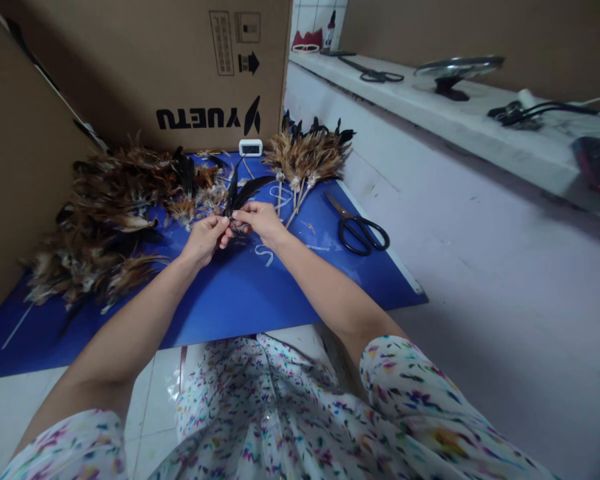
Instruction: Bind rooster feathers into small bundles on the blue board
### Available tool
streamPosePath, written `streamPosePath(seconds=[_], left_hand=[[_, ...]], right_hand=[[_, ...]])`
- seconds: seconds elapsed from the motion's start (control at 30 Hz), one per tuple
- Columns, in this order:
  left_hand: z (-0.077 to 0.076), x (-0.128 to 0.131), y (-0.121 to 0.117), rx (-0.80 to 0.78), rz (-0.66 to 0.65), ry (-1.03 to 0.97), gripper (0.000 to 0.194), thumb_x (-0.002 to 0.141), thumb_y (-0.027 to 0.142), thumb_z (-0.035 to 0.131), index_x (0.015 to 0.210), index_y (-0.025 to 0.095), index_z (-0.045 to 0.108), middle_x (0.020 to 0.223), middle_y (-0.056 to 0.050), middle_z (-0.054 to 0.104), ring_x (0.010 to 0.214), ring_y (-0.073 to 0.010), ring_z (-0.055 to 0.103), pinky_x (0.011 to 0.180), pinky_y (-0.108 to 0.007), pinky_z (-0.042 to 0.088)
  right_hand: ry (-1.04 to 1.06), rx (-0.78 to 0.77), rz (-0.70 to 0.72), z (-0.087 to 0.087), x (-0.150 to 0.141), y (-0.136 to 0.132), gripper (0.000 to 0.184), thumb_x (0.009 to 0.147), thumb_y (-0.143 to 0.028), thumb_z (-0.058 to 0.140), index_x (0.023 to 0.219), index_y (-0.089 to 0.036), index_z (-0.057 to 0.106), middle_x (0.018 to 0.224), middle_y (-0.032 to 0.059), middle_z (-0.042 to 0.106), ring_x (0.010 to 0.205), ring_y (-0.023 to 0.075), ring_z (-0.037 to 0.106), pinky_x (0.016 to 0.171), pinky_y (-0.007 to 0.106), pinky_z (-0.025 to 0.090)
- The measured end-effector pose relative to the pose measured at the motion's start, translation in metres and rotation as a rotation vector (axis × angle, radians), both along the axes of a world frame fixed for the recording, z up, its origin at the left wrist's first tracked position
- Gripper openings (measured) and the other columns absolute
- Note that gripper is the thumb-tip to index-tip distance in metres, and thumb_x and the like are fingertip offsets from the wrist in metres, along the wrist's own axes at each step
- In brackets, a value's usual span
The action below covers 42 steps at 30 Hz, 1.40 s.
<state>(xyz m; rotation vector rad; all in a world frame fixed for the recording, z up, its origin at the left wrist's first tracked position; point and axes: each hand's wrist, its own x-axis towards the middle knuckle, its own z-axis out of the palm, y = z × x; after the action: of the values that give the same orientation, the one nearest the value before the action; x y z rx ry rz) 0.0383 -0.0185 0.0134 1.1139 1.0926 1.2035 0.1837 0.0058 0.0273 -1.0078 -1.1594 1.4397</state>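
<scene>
Black feathers (240, 192) stand up from between my two hands, their lower ends pinched in my fingertips. My left hand (207, 239) is closed around the base of the feathers, thumb against fingers. Close beside it, my right hand (260, 221) pinches the same base from the right. A large heap of loose brown and black feathers (125, 180) lies to the left of my hands. Beyond my right hand rest several feather bundles on thin sticks (307, 153). Black-handled scissors (357, 227) lie on the blue table (220, 300) at the right, blades pointing away.
A cardboard box (180, 67) stands behind the table, with a small white digital timer (251, 147) in front of it. Along the right wall runs a ledge (480, 107) holding another pair of scissors (375, 73), a glass lid (457, 67) and cables (525, 113).
</scene>
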Motion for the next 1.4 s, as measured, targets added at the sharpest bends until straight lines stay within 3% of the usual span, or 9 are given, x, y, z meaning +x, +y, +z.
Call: streamPosePath(seconds=[0.17,0.43,0.57,0.63,0.8,1.4], left_hand=[[0.001,0.0,-0.001,-0.011,-0.015,0.007,0.026,0.084,0.031,0.074,0.072,0.012,0.06,0.053,0.003,0.057,0.038,-0.0039,0.043,0.037,-0.016,0.033],[0.0,-0.002,0.0,-0.011,-0.004,-0.082,0.026,0.083,0.031,0.075,0.074,0.013,0.059,0.053,0.003,0.056,0.039,-0.004,0.042,0.038,-0.016,0.032],[0.001,-0.002,0.0,0.013,0.002,-0.067,0.029,0.081,0.034,0.076,0.074,0.013,0.058,0.054,0.004,0.056,0.038,-0.0042,0.042,0.037,-0.017,0.031],[0.0,-0.002,0.0,0.025,-0.002,-0.046,0.029,0.081,0.035,0.077,0.073,0.013,0.058,0.054,0.003,0.056,0.038,-0.0045,0.042,0.036,-0.017,0.031],[-0.001,-0.001,-0.002,0.017,-0.058,0.003,0.031,0.079,0.035,0.077,0.068,0.013,0.059,0.052,0.002,0.056,0.037,-0.0043,0.042,0.035,-0.017,0.031],[-0.001,-0.001,-0.004,0.027,-0.137,0.003,0.038,0.073,0.044,0.082,0.068,0.012,0.063,0.058,-0.001,0.061,0.041,-0.0048,0.046,0.038,-0.018,0.035]], right_hand=[[0.107,-0.035,-0.051,0.001,0.006,0.006,0.024,0.072,-0.02,0.082,0.068,-0.016,0.059,0.057,-0.0062,0.059,0.056,0.0069,0.06,0.046,0.016,0.041],[0.112,-0.092,-0.17,0.004,0.017,0.012,0.009,0.088,-0.018,0.064,0.081,-0.018,0.059,0.073,-0.0038,0.066,0.055,0.0046,0.06,0.046,0.014,0.039],[-0.01,-0.084,-0.048,0.004,0.014,0.008,0.011,0.084,-0.005,0.064,0.082,-0.016,0.064,0.066,-0.0045,0.063,0.05,0.0048,0.055,0.042,0.016,0.038],[-0.014,-0.02,0.048,0.002,0.011,0.005,0.008,0.081,-0.01,0.072,0.079,-0.015,0.066,0.057,-0.0066,0.058,0.046,0.0046,0.049,0.04,0.016,0.037],[0.001,0.086,0.167,-0.001,0.008,0.002,0.032,0.07,-0.03,0.087,0.066,-0.015,0.059,0.048,-0.0074,0.054,0.042,0.0033,0.043,0.04,0.017,0.034],[-0.061,0.111,0.108,-0.004,0.008,0.005,0.039,0.071,-0.028,0.086,0.057,-0.016,0.052,0.046,-0.0055,0.057,0.041,0.0039,0.049,0.041,0.017,0.039]])
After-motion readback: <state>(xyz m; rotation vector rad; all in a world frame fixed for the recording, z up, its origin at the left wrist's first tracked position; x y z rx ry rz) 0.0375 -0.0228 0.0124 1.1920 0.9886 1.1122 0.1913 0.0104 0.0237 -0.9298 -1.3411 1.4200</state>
